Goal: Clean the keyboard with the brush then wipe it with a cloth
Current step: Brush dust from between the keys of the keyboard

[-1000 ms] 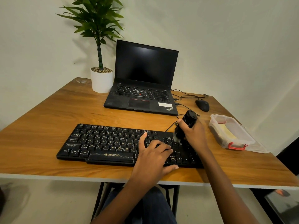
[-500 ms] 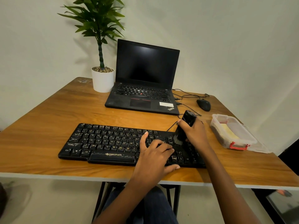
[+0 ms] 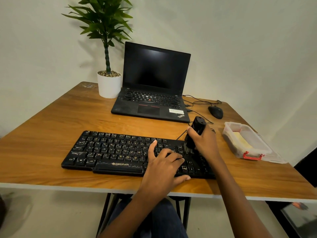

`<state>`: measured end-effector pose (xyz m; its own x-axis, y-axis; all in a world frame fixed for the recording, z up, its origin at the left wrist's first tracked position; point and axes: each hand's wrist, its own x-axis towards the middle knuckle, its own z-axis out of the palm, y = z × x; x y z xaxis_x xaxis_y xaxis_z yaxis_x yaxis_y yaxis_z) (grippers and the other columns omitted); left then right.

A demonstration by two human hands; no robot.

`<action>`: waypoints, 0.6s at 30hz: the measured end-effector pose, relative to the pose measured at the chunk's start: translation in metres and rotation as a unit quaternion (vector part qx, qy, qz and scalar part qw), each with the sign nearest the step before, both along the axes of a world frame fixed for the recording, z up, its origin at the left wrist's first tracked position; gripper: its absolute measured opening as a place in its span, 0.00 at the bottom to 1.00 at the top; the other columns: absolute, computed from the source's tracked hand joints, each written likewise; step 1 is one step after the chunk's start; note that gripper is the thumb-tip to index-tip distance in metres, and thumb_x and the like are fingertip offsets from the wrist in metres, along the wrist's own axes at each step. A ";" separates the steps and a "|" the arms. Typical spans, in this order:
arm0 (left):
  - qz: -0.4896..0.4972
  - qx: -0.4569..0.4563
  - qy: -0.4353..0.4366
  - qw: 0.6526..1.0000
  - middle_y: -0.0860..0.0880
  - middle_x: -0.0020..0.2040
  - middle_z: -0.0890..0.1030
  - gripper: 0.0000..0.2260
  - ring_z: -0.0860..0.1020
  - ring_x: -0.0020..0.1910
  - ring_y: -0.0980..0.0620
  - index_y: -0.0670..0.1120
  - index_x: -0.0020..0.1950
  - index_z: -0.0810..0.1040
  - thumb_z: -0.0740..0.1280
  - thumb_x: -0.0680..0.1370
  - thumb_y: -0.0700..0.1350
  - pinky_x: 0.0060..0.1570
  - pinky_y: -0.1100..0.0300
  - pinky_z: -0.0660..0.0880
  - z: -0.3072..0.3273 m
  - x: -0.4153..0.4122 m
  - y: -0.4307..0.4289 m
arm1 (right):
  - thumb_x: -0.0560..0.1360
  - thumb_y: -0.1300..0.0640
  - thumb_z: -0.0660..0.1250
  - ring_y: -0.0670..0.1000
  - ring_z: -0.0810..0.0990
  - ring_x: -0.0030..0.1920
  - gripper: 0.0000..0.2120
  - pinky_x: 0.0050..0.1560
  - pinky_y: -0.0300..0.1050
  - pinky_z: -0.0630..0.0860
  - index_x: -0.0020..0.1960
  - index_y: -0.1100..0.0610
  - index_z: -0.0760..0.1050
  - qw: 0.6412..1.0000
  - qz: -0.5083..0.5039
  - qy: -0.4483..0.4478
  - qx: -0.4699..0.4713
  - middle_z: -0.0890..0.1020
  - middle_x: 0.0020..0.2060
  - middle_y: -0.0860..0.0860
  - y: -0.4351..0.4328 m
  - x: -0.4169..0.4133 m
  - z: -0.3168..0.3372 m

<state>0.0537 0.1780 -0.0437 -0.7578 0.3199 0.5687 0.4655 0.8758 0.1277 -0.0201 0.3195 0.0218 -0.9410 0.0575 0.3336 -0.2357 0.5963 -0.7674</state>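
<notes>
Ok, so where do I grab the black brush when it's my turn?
Wrap your grip round the middle of the brush handle, coming from the right, as the right hand does. It stands nearly upright, bristle end down on the keyboard, so the handle sticks up.

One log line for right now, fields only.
step: brushing | right hand: grips brush, tip on keyboard right side | left hand: rests on keys | wipe: not begun

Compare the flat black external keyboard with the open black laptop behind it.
The flat black external keyboard lies near the wooden table's front edge; the open black laptop stands behind it. The keyboard looks wider than the laptop. The left hand rests on the keyboard and the right hand holds a black brush to it; nothing touches the laptop. Both are black.
</notes>
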 end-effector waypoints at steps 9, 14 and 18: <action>0.003 0.004 -0.001 1.000 0.61 0.48 0.81 0.24 0.78 0.51 0.56 0.56 0.49 0.83 0.53 0.71 0.67 0.67 0.40 0.51 0.001 0.001 0.000 | 0.76 0.52 0.64 0.50 0.80 0.36 0.07 0.24 0.37 0.72 0.48 0.57 0.72 0.997 0.018 -0.070 -0.038 0.79 0.39 0.53 0.015 0.014 -0.003; 0.001 0.005 0.005 1.000 0.61 0.48 0.81 0.24 0.78 0.51 0.57 0.56 0.50 0.83 0.54 0.70 0.67 0.67 0.40 0.52 0.001 0.001 0.000 | 0.75 0.51 0.64 0.51 0.80 0.40 0.08 0.34 0.44 0.77 0.47 0.55 0.71 1.000 -0.020 -0.010 -0.022 0.79 0.40 0.52 0.000 -0.005 -0.006; 0.006 0.002 0.003 1.000 0.60 0.49 0.81 0.24 0.78 0.51 0.57 0.56 0.49 0.83 0.55 0.70 0.67 0.66 0.39 0.53 0.001 0.002 0.000 | 0.75 0.51 0.65 0.50 0.79 0.39 0.09 0.36 0.41 0.73 0.47 0.56 0.71 1.000 -0.006 -0.010 -0.018 0.79 0.39 0.52 0.009 0.003 -0.010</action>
